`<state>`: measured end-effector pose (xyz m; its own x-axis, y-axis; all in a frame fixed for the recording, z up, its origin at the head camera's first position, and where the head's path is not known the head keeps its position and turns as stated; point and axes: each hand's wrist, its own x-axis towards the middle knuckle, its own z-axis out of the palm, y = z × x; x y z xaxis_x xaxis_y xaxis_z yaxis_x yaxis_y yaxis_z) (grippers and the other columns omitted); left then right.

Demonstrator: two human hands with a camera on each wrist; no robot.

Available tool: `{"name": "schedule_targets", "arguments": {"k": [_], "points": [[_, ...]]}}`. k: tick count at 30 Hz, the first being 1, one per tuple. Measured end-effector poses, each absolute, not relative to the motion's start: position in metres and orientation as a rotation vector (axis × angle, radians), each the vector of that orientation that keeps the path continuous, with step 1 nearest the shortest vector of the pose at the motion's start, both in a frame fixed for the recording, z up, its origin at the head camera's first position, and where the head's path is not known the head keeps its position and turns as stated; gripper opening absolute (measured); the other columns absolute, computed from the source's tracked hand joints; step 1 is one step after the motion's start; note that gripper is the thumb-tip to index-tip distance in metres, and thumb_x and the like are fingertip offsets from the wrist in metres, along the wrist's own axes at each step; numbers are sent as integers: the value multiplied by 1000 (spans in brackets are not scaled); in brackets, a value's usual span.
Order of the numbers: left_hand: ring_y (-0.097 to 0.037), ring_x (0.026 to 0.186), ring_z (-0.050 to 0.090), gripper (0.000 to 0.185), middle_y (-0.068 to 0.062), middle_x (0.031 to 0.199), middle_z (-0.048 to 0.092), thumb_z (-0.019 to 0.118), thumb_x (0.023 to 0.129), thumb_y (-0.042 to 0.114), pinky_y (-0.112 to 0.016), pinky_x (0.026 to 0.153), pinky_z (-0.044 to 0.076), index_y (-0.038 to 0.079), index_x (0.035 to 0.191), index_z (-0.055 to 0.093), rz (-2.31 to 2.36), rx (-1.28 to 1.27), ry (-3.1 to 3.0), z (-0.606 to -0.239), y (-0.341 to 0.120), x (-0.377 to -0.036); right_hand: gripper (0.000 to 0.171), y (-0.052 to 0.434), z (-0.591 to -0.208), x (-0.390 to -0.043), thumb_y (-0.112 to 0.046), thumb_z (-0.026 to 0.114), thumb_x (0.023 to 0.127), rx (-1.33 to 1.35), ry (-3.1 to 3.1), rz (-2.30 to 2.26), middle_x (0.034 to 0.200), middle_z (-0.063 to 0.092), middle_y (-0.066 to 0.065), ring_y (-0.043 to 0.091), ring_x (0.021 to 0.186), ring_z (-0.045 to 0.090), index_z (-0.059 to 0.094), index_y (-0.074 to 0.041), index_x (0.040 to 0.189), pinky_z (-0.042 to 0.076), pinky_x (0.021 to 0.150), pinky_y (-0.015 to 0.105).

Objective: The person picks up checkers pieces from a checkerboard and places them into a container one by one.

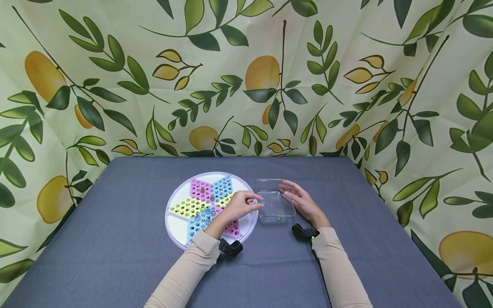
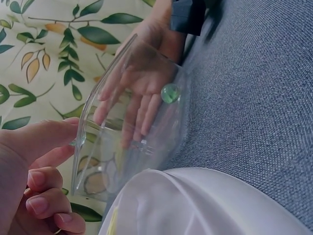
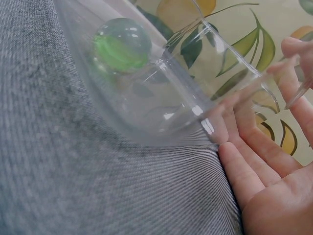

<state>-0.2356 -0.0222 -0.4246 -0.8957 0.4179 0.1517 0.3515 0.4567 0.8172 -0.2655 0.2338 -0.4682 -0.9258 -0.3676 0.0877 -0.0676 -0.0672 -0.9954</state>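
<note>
Clear box (image 1: 274,201) — upright, green marble (image 1: 278,217) inside

Long beige sleeves on both arms, black camera mounts strapped at both wrists, bare hands

A staged tabletop set: grey cloth-covered table (image 1: 115,256) enclosed by a lemon-print fabric backdrop (image 1: 246,77).

The head view looks down from above; both wrist views closely share the clear box (image 1: 275,201).
</note>
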Motion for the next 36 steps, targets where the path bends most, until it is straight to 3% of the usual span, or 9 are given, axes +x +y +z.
{"name": "schedule_targets", "arguments": {"k": [36], "points": [[-7, 61, 31, 27, 5, 63, 33, 68, 87, 17, -17, 59, 28, 1, 109, 72, 1453, 757, 2637, -412, -43, -238, 59, 233, -468, -264, -9, 51, 99, -483, 1931, -2138, 152, 22, 36, -7, 119, 54, 21, 6, 148, 44, 99, 10]]}}
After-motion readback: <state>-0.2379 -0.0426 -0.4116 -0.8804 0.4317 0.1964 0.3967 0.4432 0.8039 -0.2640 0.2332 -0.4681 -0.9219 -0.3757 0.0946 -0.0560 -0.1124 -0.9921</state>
